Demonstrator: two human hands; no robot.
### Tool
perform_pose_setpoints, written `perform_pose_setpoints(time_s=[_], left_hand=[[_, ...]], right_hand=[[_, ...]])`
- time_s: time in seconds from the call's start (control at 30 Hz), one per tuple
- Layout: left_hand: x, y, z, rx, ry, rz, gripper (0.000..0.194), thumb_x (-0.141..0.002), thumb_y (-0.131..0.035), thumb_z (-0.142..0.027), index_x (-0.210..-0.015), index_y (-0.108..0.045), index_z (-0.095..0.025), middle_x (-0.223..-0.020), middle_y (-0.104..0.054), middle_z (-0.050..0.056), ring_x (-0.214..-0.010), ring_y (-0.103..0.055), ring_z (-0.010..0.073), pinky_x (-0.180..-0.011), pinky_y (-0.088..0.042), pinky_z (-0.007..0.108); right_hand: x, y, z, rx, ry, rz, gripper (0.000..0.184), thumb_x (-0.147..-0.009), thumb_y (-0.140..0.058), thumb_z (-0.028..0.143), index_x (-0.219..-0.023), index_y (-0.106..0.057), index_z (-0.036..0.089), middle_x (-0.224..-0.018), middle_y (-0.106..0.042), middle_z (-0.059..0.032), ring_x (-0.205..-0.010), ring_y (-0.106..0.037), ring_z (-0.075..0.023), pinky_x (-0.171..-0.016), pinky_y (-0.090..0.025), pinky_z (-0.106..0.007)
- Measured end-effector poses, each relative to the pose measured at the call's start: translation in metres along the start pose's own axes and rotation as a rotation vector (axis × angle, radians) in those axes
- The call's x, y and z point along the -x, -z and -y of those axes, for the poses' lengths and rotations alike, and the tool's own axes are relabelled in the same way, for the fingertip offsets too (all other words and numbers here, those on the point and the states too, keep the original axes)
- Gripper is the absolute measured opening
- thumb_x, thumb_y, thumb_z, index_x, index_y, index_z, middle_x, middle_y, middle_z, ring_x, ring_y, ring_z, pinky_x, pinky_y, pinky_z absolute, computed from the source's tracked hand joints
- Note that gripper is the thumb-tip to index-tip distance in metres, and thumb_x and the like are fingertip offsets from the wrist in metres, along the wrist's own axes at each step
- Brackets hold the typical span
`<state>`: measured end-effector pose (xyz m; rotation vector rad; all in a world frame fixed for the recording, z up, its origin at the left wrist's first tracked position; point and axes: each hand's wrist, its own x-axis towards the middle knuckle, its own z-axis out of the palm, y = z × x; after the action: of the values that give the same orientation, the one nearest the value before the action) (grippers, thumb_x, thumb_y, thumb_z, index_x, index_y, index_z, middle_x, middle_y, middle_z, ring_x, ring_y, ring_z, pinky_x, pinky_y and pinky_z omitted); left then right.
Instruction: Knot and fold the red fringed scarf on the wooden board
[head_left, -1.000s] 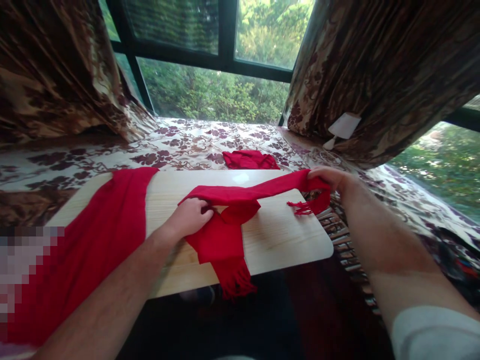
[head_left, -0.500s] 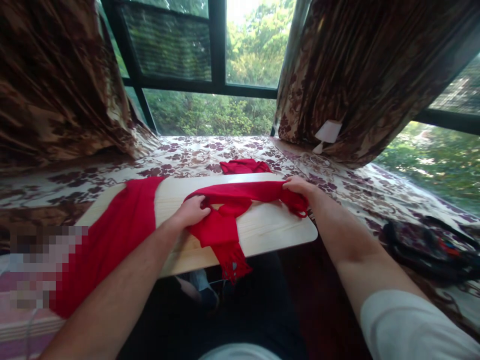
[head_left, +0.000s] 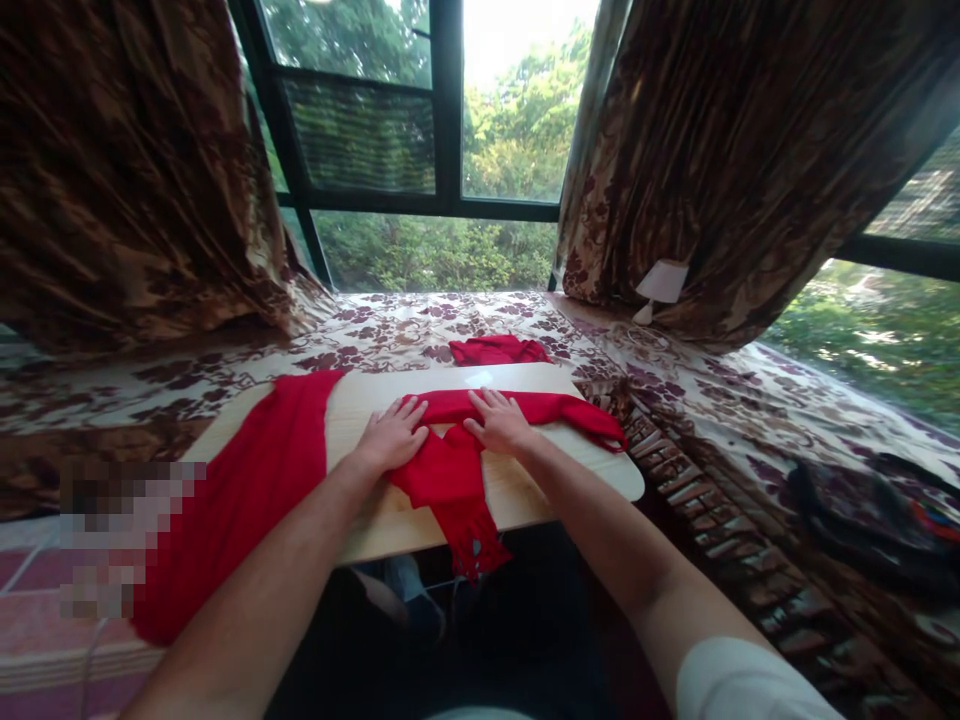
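A red scarf (head_left: 454,480) with a fringed end lies across a pale wooden board (head_left: 540,495). One part of it runs sideways as a narrow folded strip, and the fringe hangs over the board's near edge. My left hand (head_left: 394,432) rests flat on the strip's left end, fingers spread. Beside it, my right hand (head_left: 496,420) lies palm down on the middle of the strip, its fingers also stretched out. To the right, the strip trails to a looped end near the board's corner.
A wider red cloth (head_left: 247,490) drapes over the board's left side. Another bunched red cloth (head_left: 499,349) lies behind the board on the floral cover (head_left: 375,325). A small white lamp (head_left: 662,283) stands by the curtain, and a dark bag (head_left: 862,530) lies at the right.
My right hand has let go of the strip's right end and moved left onto its middle. My left hand's fingers have spread out flat. The view has tilted up slightly.
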<state>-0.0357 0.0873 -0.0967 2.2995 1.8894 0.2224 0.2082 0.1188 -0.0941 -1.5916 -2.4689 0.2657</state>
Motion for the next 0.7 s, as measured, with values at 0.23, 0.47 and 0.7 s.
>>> perform_pose_setpoints(time_s=[0.23,0.47,0.7], left_hand=[[-0.008,-0.005,0.020,-0.089,0.097,0.016,0.066,-0.096,-0.027,-0.052,-0.160,-0.025,-0.031,-0.168,-0.016,0.001,-0.154,-0.016,0.0303,-0.117,-0.024,0.061],[-0.006,-0.014,0.029,-0.066,0.141,-0.072,0.065,-0.098,-0.021,-0.055,-0.159,-0.029,-0.033,-0.167,-0.021,0.000,-0.152,-0.023,0.0293,-0.120,-0.024,0.052],[0.003,-0.010,0.027,-0.010,0.164,-0.052,0.065,-0.099,-0.021,-0.052,-0.160,-0.027,-0.031,-0.168,-0.018,0.001,-0.153,-0.021,0.0299,-0.121,-0.021,0.054]], right_hand=[[-0.018,-0.012,0.005,0.047,-0.010,0.046,0.071,-0.098,-0.032,0.066,-0.160,-0.025,0.032,-0.168,-0.017,-0.0035,-0.154,-0.012,-0.0290,-0.121,-0.012,-0.058],[-0.015,-0.013,0.007,0.054,0.009,-0.029,0.066,-0.101,-0.028,0.060,-0.159,-0.030,0.029,-0.167,-0.023,-0.0038,-0.153,-0.017,-0.0251,-0.122,-0.017,-0.051],[-0.020,-0.016,0.002,0.052,-0.012,-0.004,0.069,-0.099,-0.030,0.063,-0.160,-0.027,0.030,-0.168,-0.019,-0.0044,-0.154,-0.015,-0.0272,-0.122,-0.015,-0.052]])
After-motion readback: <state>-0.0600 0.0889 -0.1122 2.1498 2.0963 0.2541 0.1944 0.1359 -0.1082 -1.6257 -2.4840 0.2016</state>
